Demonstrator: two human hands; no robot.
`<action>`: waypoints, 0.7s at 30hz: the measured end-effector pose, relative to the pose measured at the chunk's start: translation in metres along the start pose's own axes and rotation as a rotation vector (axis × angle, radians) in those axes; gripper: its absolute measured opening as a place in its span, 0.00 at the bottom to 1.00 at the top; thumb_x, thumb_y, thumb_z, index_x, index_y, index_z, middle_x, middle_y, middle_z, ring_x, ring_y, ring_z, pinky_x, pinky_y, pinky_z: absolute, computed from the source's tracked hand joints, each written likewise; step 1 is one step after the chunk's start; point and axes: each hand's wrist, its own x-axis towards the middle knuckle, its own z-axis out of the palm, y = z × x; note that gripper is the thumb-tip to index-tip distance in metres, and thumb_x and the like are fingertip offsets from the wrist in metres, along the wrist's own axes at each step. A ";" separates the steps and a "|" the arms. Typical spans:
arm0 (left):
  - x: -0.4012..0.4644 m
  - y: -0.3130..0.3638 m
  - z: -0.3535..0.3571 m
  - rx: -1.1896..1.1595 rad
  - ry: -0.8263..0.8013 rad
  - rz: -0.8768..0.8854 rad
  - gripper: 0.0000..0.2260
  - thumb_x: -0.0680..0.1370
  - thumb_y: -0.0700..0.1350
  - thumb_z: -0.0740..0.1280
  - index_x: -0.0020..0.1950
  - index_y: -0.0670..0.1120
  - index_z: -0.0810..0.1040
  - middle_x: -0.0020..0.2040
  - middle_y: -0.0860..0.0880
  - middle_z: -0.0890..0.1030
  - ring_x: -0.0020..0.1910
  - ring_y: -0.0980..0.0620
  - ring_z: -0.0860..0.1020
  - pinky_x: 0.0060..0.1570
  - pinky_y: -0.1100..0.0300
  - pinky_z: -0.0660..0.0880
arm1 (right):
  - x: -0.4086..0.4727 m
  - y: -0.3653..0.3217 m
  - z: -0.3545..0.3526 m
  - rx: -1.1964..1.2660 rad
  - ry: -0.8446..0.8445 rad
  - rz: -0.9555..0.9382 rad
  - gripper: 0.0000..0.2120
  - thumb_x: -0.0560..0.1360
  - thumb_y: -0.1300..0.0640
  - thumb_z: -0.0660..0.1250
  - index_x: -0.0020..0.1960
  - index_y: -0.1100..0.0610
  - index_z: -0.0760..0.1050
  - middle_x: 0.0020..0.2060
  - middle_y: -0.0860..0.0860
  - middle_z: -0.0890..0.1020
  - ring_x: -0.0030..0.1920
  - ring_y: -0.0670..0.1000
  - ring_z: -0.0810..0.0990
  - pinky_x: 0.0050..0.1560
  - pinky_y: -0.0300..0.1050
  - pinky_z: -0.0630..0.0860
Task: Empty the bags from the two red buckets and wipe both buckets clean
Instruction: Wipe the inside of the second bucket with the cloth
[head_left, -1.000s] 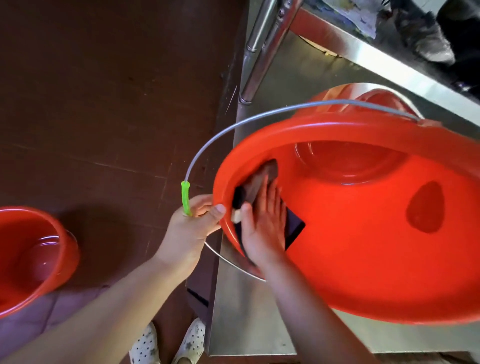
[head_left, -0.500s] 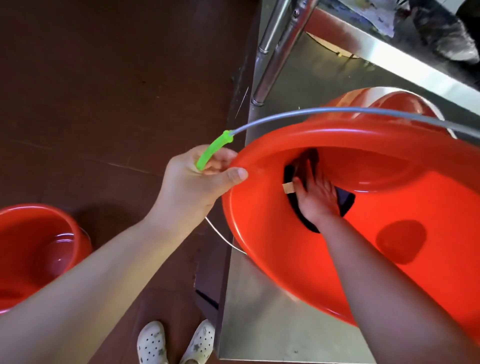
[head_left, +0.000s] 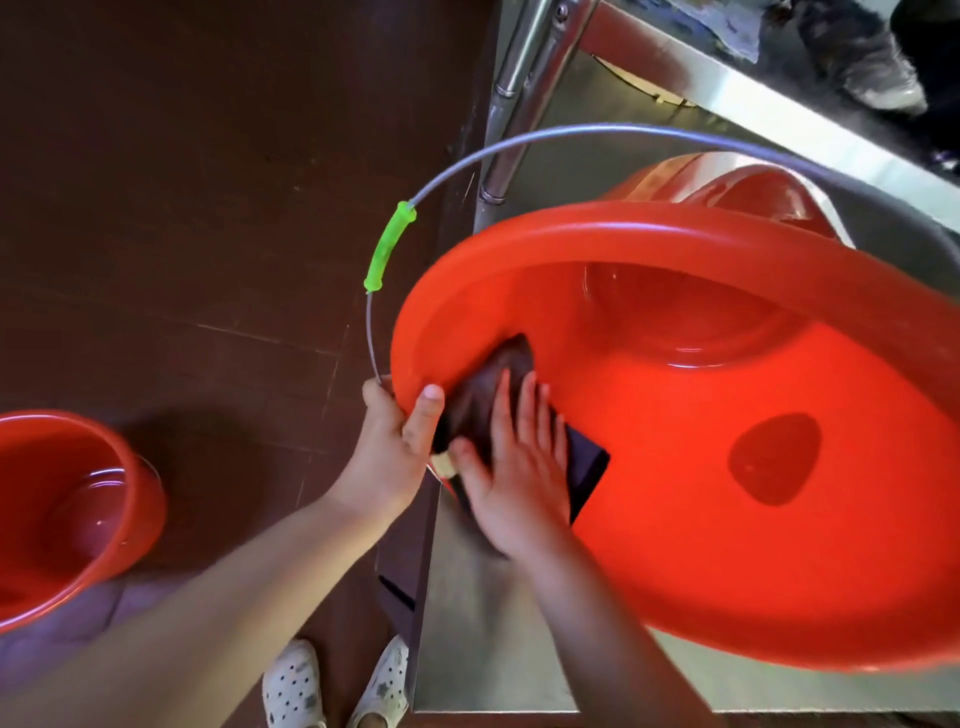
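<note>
Back near the rim, the dark cloth (head_left: 480, 410) sweeps the tilted red bucket (head_left: 727, 467) on the steel tabletop (head_left: 483, 649), pressed by the right hand (head_left: 514, 467), fingers spread flat. Left hand (head_left: 389, 447) pinches the rim, the surest hold on light, slick plastic; a second red bucket (head_left: 67, 509) waits on the floor.

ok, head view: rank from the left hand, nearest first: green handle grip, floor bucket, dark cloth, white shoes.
From the left hand:
1. Dark cloth, just right of it, inside the tilted bucket under the right hand.
2. Green handle grip, above it on the wire bail.
3. White shoes, below.
4. Floor bucket, far left.
</note>
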 end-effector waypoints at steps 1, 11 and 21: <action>0.000 0.001 -0.002 0.012 -0.013 0.003 0.26 0.71 0.60 0.58 0.60 0.44 0.61 0.57 0.50 0.72 0.53 0.65 0.72 0.49 0.72 0.69 | -0.009 -0.004 0.003 -0.016 -0.007 -0.028 0.38 0.72 0.32 0.42 0.75 0.49 0.35 0.77 0.55 0.46 0.77 0.55 0.44 0.75 0.54 0.43; -0.002 0.033 -0.010 0.039 0.118 0.176 0.13 0.73 0.57 0.65 0.48 0.53 0.65 0.46 0.55 0.75 0.42 0.71 0.76 0.38 0.76 0.72 | 0.087 0.061 -0.013 -0.045 0.035 0.072 0.32 0.79 0.39 0.50 0.78 0.50 0.44 0.77 0.55 0.51 0.76 0.55 0.50 0.74 0.51 0.48; 0.027 0.043 -0.014 -0.160 -0.283 0.021 0.35 0.63 0.49 0.73 0.69 0.51 0.68 0.60 0.52 0.80 0.58 0.54 0.79 0.50 0.64 0.77 | 0.113 0.090 -0.011 -0.004 0.074 0.126 0.30 0.79 0.40 0.48 0.78 0.47 0.44 0.77 0.54 0.50 0.76 0.53 0.48 0.73 0.51 0.45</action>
